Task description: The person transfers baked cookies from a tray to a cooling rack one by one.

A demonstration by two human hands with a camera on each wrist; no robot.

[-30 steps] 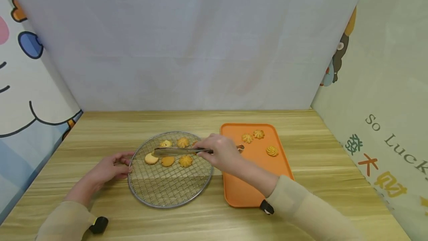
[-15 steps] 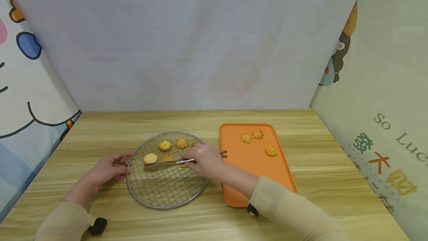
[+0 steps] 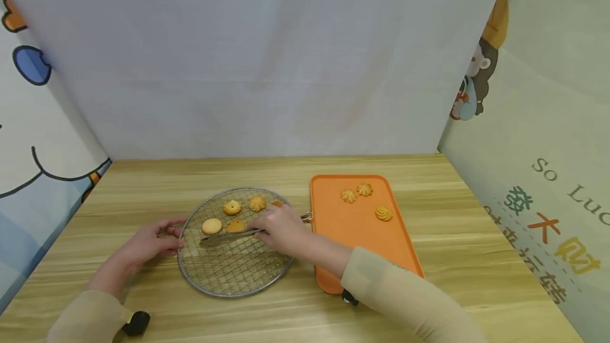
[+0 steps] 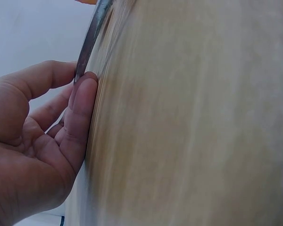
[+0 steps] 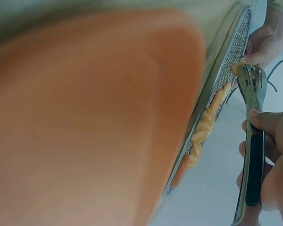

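My left hand (image 3: 150, 242) pinches the left rim of a round wire rack (image 3: 238, 295), and in the left wrist view the thumb and fingertips close on the metal rim. My right hand (image 3: 281, 229) grips metal tongs (image 3: 229, 237), reaching low over the middle of the rack. Their tips point left, just in front of a smooth pale cookie (image 3: 212, 226). A flat golden cookie (image 3: 235, 225) lies beside it, partly covered by the tongs. Behind are a round cookie (image 3: 232, 207) and a ridged cookie (image 3: 257, 204). In the right wrist view, a yellowish cookie (image 5: 235, 69) shows at the tongs' tips.
Right of the rack lies an orange tray (image 3: 333, 237); my right forearm crosses its front part. It bears two ridged cookies (image 3: 364, 189) at the back and a swirled cookie (image 3: 383, 214) on the right. A pale curtain (image 3: 267, 68) rises behind the wooden table (image 3: 143, 184).
My right hand has moved left and toward the front with the tongs, whose tips went from beside the pale cookie to in front of it. My left hand stays at the rim.
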